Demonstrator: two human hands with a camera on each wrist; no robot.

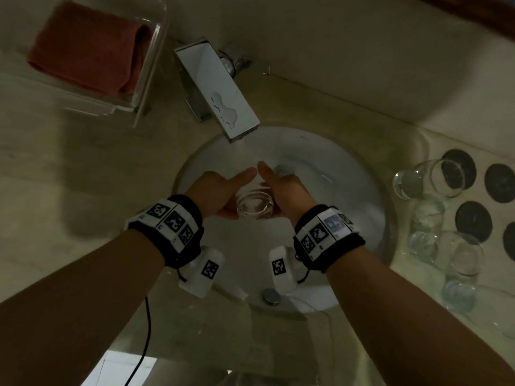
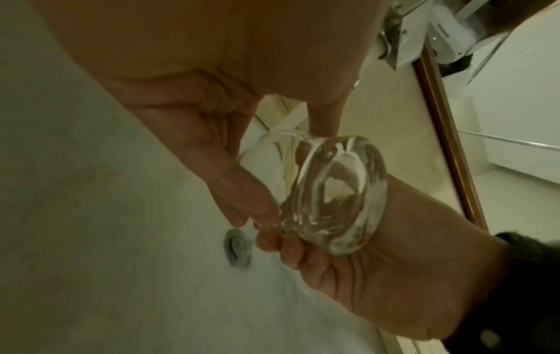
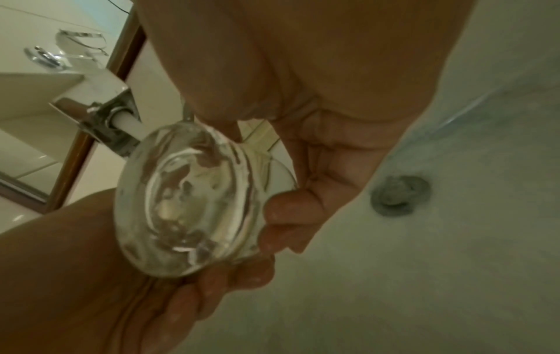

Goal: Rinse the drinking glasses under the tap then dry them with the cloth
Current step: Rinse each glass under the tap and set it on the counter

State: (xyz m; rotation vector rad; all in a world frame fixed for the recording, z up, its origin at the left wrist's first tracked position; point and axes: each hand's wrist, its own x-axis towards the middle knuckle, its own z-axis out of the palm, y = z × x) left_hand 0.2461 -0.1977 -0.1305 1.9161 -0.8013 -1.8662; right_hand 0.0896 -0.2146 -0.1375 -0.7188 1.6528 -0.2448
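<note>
A clear drinking glass (image 1: 255,206) is held over the white sink basin (image 1: 348,190), tipped with its thick base toward me and its mouth toward the tap (image 1: 220,90). My left hand (image 1: 220,193) grips its left side, thumb on top and fingers (image 2: 248,191) against the wall. My right hand (image 1: 287,190) curls round the right side, its fingers (image 3: 291,206) wet. The wrist views show the glass (image 2: 333,196) (image 3: 188,203) wet between both palms. Water runs from the spout (image 1: 239,139). A folded red cloth (image 1: 89,48) lies in a clear tray at the back left.
Several other glasses (image 1: 429,179) stand or lie on the counter right of the basin, beside dark round coasters (image 1: 473,221). The drain (image 1: 282,169) sits just beyond my hands. A wall runs behind the tap. A black cable (image 1: 146,330) hangs under my left arm.
</note>
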